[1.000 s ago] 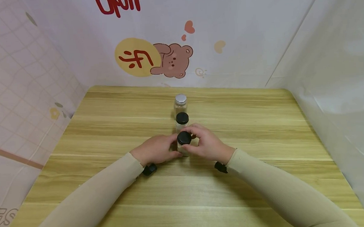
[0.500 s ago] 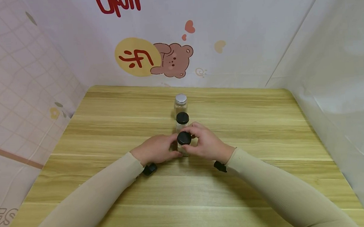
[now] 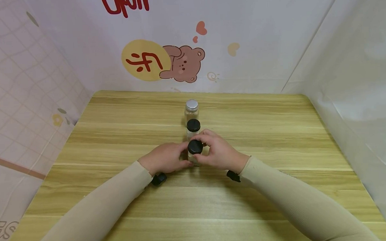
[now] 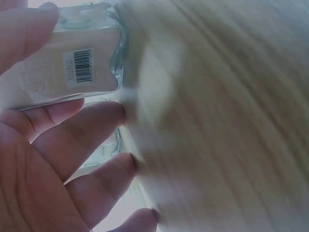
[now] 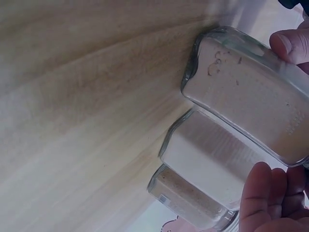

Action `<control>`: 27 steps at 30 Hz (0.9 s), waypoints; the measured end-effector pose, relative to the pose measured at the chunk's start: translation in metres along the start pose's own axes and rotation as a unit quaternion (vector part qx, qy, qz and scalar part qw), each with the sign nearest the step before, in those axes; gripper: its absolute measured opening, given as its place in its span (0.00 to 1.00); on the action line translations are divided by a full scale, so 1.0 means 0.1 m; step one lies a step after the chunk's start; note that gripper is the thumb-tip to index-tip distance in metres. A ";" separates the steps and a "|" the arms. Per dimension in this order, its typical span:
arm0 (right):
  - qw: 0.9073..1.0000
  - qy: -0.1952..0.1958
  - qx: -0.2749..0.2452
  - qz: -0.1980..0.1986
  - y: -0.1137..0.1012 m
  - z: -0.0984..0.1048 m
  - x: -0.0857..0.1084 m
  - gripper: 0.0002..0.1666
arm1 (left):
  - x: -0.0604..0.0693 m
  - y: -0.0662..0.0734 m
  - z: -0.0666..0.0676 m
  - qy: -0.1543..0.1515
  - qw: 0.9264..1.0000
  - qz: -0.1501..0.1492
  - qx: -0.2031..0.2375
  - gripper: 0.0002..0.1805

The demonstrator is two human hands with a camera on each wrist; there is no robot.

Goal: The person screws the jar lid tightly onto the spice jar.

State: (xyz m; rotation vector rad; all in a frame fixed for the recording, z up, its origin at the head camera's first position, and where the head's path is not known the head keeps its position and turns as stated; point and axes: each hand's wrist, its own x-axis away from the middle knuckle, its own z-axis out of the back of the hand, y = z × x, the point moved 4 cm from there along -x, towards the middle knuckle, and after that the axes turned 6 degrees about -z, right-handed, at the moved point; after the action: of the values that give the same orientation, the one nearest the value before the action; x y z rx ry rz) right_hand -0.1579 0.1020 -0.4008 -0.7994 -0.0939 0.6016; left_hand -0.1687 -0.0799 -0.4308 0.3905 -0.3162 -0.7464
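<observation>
Three glass jars of powder stand in a row leading away from me. The nearest jar [image 4: 43, 72] holds beige powder, bears a barcode label and has a black lid [image 3: 195, 146]. My left hand [image 3: 165, 158] grips its glass body between thumb and fingers. Thumb and fingers of my right hand [image 3: 222, 153] pinch the lid from the right. Just behind is a second black-lidded jar [image 5: 203, 154] with white powder. Farthest back stands the third jar [image 3: 191, 115], silver-lidded, with brownish powder. How tightly the lid sits cannot be seen.
All stands on a wood-grain table [image 3: 196, 209]. A white printed curtain [image 3: 257, 36] with a bear and hearts hangs behind the far edge, and more white sheeting [image 3: 354, 76] closes off both sides. A dark wrist camera [image 3: 159, 179] sits under the left wrist.
</observation>
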 end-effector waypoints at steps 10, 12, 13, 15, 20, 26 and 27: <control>1.000 -0.003 0.009 0.012 -0.02 0.01 -0.01 0.26 | 0.01 0.02 0.01 -0.003 1.000 0.006 0.005 0.27; 1.000 -0.003 0.009 0.017 -0.02 0.02 -0.02 0.25 | 0.01 0.02 0.01 -0.005 1.000 0.008 0.008 0.27; 1.000 -0.003 0.009 0.019 -0.03 0.02 -0.01 0.25 | 0.01 0.02 0.01 -0.006 1.000 0.009 0.010 0.28; 1.000 -0.002 0.010 0.019 -0.03 0.02 -0.01 0.25 | 0.01 0.02 0.01 -0.006 1.000 0.010 0.012 0.27; 1.000 -0.006 0.005 0.014 -0.03 0.03 -0.01 0.25 | 0.01 0.01 0.01 -0.006 1.000 0.009 0.013 0.26; 1.000 -0.006 -0.004 0.009 -0.02 0.03 -0.01 0.26 | 0.00 0.00 0.01 -0.005 1.000 0.008 0.016 0.25; 1.000 -0.005 -0.006 0.009 -0.02 0.03 -0.01 0.26 | 0.00 0.00 0.01 -0.005 1.000 0.008 0.017 0.25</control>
State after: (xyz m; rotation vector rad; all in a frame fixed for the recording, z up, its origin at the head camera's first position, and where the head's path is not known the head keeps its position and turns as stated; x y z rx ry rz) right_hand -0.1586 0.1027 -0.3973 -0.8091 -0.1002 0.6227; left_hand -0.1687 -0.0802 -0.4300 0.4156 -0.3423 -0.7282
